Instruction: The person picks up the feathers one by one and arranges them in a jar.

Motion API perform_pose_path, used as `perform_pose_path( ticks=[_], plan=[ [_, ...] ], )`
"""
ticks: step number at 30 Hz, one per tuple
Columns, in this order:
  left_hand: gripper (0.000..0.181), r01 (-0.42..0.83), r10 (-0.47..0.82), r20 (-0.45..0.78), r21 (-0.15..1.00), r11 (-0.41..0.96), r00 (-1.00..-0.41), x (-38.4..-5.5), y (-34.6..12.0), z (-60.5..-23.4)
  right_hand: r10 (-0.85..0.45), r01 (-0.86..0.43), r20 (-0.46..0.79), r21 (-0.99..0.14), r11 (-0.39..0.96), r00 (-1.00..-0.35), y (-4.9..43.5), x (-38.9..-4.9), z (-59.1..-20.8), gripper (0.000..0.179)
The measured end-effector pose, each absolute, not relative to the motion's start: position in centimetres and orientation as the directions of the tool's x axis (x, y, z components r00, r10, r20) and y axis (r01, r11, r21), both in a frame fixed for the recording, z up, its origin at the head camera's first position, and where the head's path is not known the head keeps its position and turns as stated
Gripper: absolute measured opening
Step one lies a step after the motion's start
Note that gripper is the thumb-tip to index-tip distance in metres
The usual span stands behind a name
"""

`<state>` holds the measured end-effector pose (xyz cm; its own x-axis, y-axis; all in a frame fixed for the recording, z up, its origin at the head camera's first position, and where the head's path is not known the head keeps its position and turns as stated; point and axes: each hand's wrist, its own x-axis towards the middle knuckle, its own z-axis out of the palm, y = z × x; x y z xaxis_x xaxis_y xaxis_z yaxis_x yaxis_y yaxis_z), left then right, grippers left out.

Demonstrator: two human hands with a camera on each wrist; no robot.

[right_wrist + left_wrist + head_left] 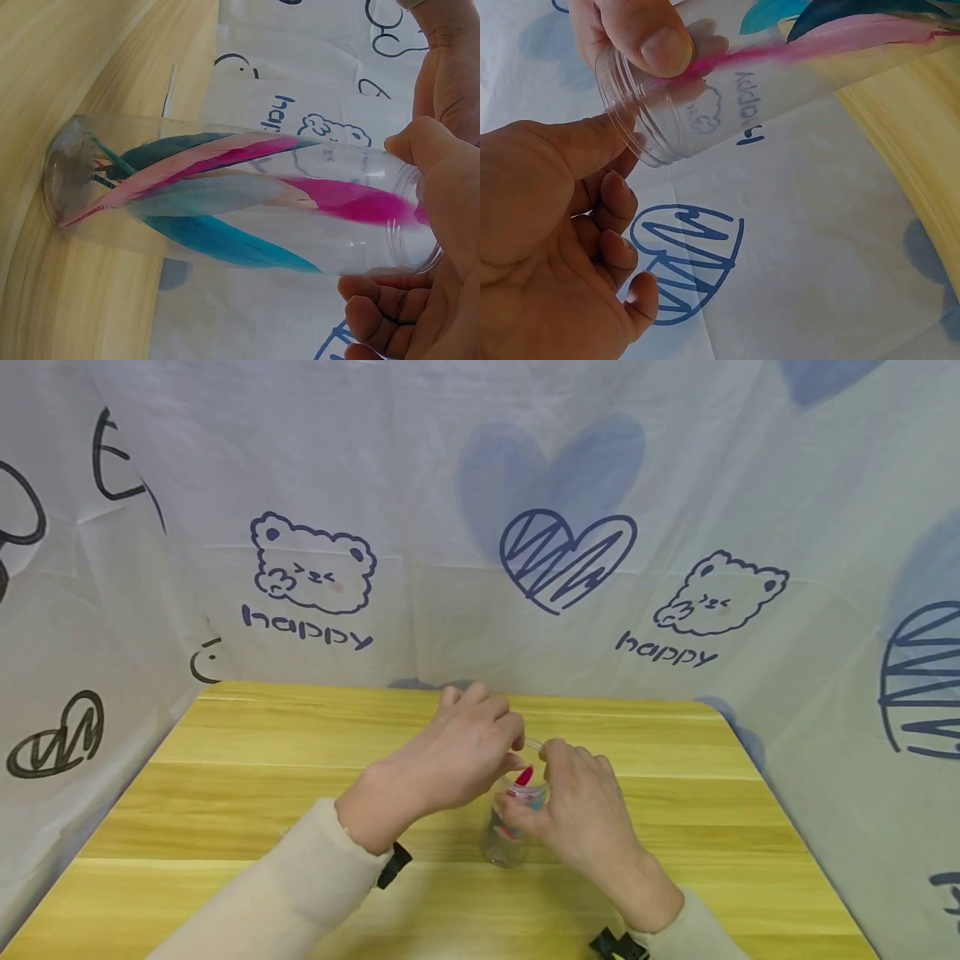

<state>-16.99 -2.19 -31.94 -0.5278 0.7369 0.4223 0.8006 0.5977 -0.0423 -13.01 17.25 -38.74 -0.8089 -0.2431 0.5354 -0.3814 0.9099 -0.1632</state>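
A clear jar (pixel 504 852) stands on the table, with pink, blue and dark teal feathers inside. My right hand (pixel 585 802) grips it round the neck, thumb on the near side and fingers on the far side. Over the mouth is my left hand (pixel 465 747), thumb and index finger at the rim, pinching the upper end of a bright pink feather (pixel 352 201). The glass neck and my right thumb partly hide those fingertips in the left wrist view. Lower in the jar, a blue feather (pixel 232 244) leans toward one wall.
The wood-grain table (pixel 247 760) ends at a white hanging cloth (pixel 420 602) printed with hearts, bear faces and lettering. More cloth hangs along both sides. Black straps (pixel 394 865) sit at my wrists, beside the pale sleeves.
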Motion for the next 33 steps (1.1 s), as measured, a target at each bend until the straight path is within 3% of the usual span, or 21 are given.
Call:
perform_pose_path(
  ticks=[22, 33],
  plan=[
    [0.024, 0.788, 0.723, 0.386, 0.015, 0.616, -0.573, -17.1, -2.4, -31.9, -0.241, -0.373, 0.511, -0.172, 0.912, -0.825, 17.4, -12.9, -38.6, 0.061],
    [0.016, 0.723, 0.608, 0.441, 0.153, 0.674, -0.660, -18.3, -4.2, -32.8, -0.230, -0.368, 0.504, -0.193, 0.909, -0.833, 17.3, -12.8, -38.7, 0.065]
  ],
)
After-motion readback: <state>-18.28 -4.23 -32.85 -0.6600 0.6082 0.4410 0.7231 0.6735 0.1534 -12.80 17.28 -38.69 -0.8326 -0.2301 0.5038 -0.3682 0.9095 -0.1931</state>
